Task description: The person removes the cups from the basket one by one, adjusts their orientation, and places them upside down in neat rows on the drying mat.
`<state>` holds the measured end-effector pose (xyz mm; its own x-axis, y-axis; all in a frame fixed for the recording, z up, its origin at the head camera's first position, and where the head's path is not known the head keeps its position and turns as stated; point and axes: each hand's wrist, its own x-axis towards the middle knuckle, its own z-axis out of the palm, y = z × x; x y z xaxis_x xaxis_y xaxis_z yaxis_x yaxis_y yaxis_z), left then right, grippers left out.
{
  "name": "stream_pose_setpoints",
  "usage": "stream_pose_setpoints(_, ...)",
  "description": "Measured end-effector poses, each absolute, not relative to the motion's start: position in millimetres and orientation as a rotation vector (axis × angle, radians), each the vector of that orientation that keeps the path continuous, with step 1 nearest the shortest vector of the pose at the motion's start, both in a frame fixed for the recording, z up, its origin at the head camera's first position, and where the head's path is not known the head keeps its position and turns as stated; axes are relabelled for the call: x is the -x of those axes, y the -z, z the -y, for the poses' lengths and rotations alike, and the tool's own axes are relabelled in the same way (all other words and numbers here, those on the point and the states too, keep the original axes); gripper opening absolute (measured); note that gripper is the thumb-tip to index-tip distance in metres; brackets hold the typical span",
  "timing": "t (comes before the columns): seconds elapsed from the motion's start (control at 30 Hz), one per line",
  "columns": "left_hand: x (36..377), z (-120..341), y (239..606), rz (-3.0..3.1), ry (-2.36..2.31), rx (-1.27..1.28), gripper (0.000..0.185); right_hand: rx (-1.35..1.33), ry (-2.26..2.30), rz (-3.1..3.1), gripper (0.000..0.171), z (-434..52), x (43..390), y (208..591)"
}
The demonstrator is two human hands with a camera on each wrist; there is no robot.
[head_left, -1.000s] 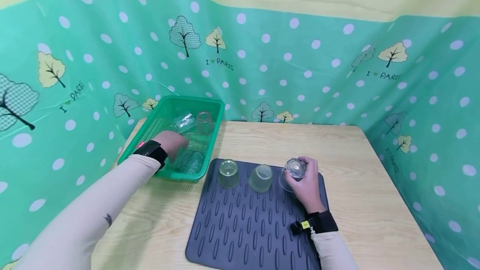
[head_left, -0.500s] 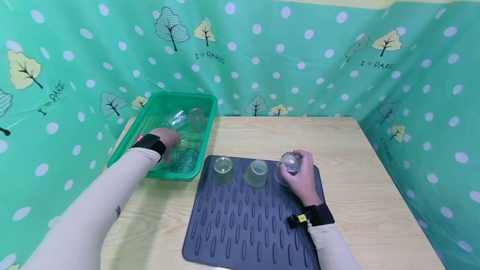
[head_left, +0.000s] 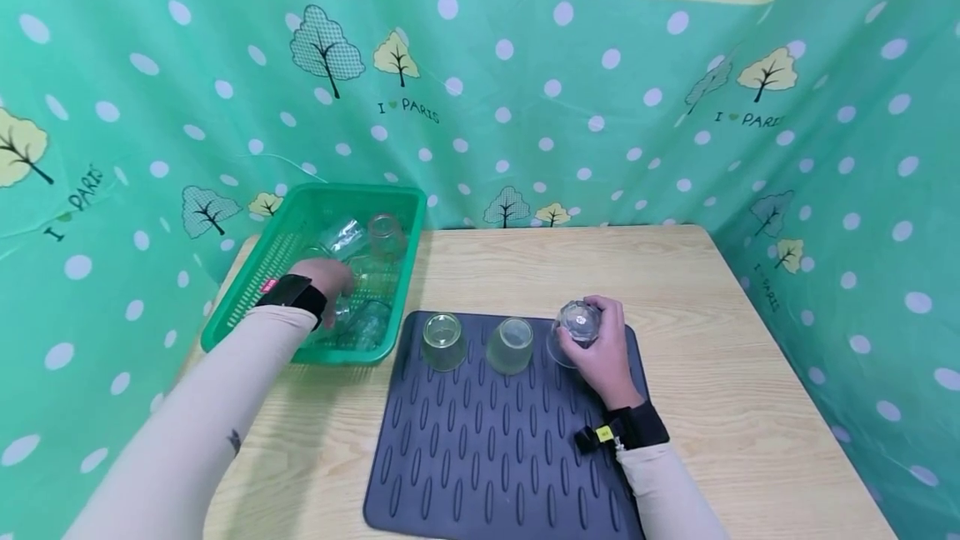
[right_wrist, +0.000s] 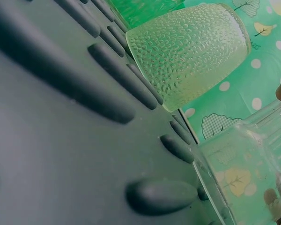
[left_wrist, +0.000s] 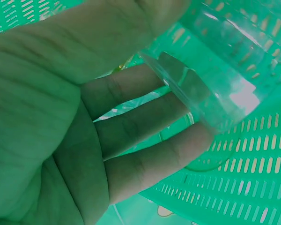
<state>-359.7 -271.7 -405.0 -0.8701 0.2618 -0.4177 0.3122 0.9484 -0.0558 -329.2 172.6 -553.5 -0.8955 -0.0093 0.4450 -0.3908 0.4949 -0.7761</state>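
Note:
My left hand (head_left: 330, 277) reaches down into a green plastic basket (head_left: 397, 338). In the left wrist view, its fingers (left_wrist: 145, 159) are spread fairly straight, with the tips against the end of a clear drinking glass (left_wrist: 229, 89); the thumb lies near the glass's side. My right hand (head_left: 606, 357) grips a clear faceted drinking glass (head_left: 579, 322) by its raised base, the rim down on a dark grey drying mat (head_left: 465, 457). To its left, two greenish glasses stand upside down: a textured glass (head_left: 510, 348) and another glass (head_left: 444, 344).
More glasses lie in the basket, among them a pinkish glass (head_left: 386, 236) and a clear glass (head_left: 371, 323). The wooden table (head_left: 720, 373) extends to the right of the mat. A green dotted curtain (head_left: 540, 107) hangs behind and on both sides.
The head view has shifted, so basket and mat appear further left. My left hand stays inside the basket among the glasses. My right hand keeps its grip on the faceted glass.

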Motion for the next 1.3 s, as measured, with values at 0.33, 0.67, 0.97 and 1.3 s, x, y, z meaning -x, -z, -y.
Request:
stream_pose_setpoints(0.33,361.1,269.6,411.2,-2.717,0.305,-0.417,0.040,-0.304,-1.389,2.366,0.066,-171.7,324.8,551.5)
stream_pose_setpoints(0.67,366.0,270.3,416.2,-2.675,0.379,-0.417,0.041,-0.279,-1.374,2.394,0.070,-171.2,321.7,551.6)
stream_pose_setpoints(0.97,358.4,268.4,409.3,-2.711,0.369,-0.396,0.033,-0.284,-1.395,2.412,0.070,-169.2,321.2,549.4)
stream_pose_setpoints(1.3,358.1,268.2,409.6,-2.716,0.347,-0.359,0.033,-0.286,-1.403,2.395,0.069,-168.2,323.9,552.4)
